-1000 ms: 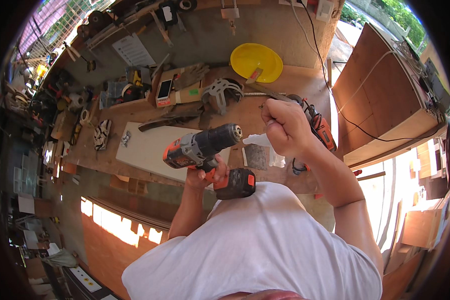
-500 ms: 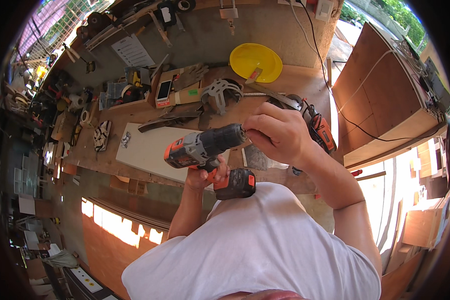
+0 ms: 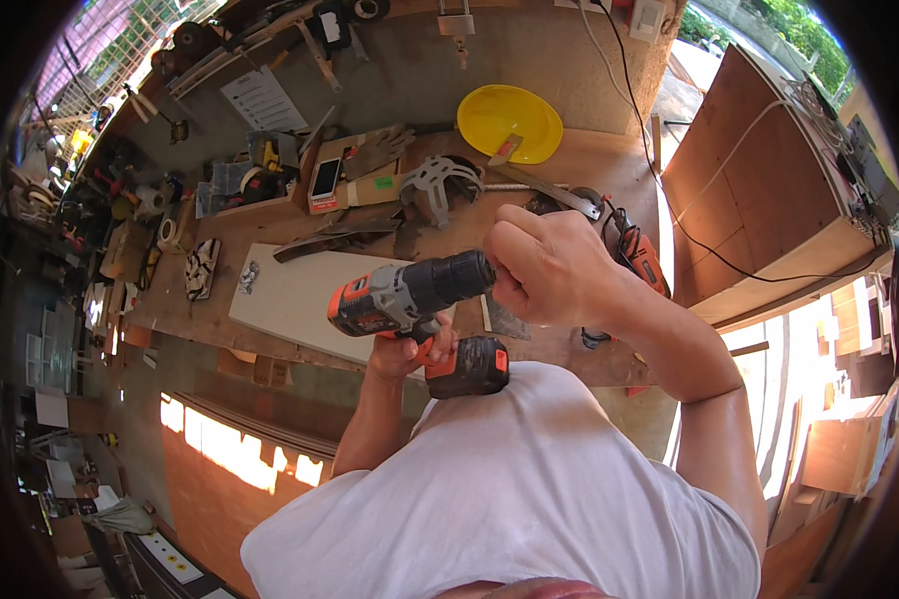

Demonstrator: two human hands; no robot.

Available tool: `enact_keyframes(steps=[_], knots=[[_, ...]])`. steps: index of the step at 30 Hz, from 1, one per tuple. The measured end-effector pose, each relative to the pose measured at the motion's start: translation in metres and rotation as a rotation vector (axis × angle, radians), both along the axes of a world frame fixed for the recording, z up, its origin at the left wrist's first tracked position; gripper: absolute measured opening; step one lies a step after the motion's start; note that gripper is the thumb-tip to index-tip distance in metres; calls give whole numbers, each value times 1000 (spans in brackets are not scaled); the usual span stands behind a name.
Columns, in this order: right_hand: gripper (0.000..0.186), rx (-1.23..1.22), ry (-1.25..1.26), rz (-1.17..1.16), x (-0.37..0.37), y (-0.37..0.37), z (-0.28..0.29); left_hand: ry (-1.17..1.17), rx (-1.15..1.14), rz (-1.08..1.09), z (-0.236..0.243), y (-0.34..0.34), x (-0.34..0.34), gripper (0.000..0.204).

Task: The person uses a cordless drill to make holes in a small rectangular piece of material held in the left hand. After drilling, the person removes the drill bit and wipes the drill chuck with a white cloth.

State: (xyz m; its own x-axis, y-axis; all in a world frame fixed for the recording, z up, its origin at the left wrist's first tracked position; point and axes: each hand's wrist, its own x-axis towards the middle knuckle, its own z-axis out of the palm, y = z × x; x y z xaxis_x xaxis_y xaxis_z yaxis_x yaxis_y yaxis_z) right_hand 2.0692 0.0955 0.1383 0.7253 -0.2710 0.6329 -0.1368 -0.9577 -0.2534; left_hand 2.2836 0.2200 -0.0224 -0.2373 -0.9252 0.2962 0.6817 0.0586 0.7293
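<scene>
An orange, grey and black cordless drill (image 3: 395,296) is held in front of my chest, its chuck pointing right. My left hand (image 3: 417,349) wraps round its grip, just above the black battery. At the chuck's front end is my right hand (image 3: 549,262), with its fingers curled closed. Whatever lies between those fingers is hidden by the hand. Behind the drill, a white board (image 3: 270,304) lies on the wooden workbench (image 3: 185,314), with a small clear packet (image 3: 249,278) on its left end.
A yellow hard hat shell (image 3: 509,115) and a grey helmet harness (image 3: 440,188) lie farther back. Left of them are a phone (image 3: 325,178) and work gloves (image 3: 380,150). An orange corded power tool (image 3: 646,262) sits beyond my right wrist. A wooden cabinet (image 3: 749,200) stands at right.
My right hand has turned at the wrist, its knuckles rolling over toward the left, while staying at the chuck. The drill and my left hand hold nearly still.
</scene>
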Motion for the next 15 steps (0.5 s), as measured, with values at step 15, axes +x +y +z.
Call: enact_keyframes(steps=[15], knots=[[23,327,-86,63,-31,2,-43,95,29,0,-18,-1,3,61]])
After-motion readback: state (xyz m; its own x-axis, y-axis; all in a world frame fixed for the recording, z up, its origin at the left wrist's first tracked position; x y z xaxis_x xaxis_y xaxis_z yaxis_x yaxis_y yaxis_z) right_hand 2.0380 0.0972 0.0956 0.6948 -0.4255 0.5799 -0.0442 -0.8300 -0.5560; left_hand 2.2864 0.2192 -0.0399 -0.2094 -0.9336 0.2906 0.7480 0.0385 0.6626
